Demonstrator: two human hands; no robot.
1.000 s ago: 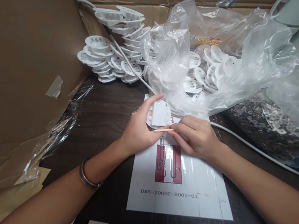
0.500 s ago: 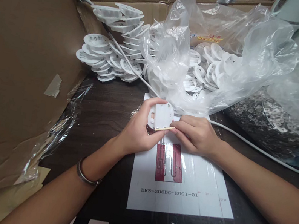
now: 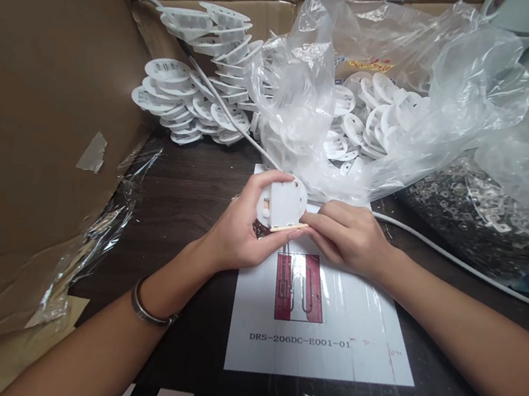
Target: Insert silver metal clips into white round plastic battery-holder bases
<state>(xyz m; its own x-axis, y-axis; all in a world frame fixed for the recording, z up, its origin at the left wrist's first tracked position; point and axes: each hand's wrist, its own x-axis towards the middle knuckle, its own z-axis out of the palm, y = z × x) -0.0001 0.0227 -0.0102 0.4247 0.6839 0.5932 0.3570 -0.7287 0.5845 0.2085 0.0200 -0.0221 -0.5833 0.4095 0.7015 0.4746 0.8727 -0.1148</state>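
Head view: left hand [image 3: 238, 234] is clamped on a small white plastic part [image 3: 284, 202], thumb on the near edge and fingers curled over the top, holding it tilted just above the desk [image 3: 193, 199]. Right hand [image 3: 347, 235] is pinched shut on a thin wooden stick [image 3: 288, 228], its tip touching the part's lower edge. The two hands are nearly touching, over the top edge of a taped-down printed sheet [image 3: 321, 343] with a red diagram [image 3: 300, 287] and a printed code line below it.

Behind: a pile of matching white parts [image 3: 190, 98] stacked at far left, more of them inside a clear plastic bag [image 3: 410, 114]. Far right, a second bag of small metal pieces [image 3: 475, 213]. A white cable [image 3: 438, 251] runs across the desk behind the right wrist. Cardboard wall [image 3: 29, 118] on the left.

My read of the step: stick work along the part's lower edge; exact feature is too small to make out. To do it well:
- keep the left-hand grip firm so the part doesn't rotate under the push
- brace the right hand's heel on the sheet for fine control
- press light and along the stick's axis; it's thin and will likely snap if levered
- keep the part tilted toward the eyes so the tip stays visible
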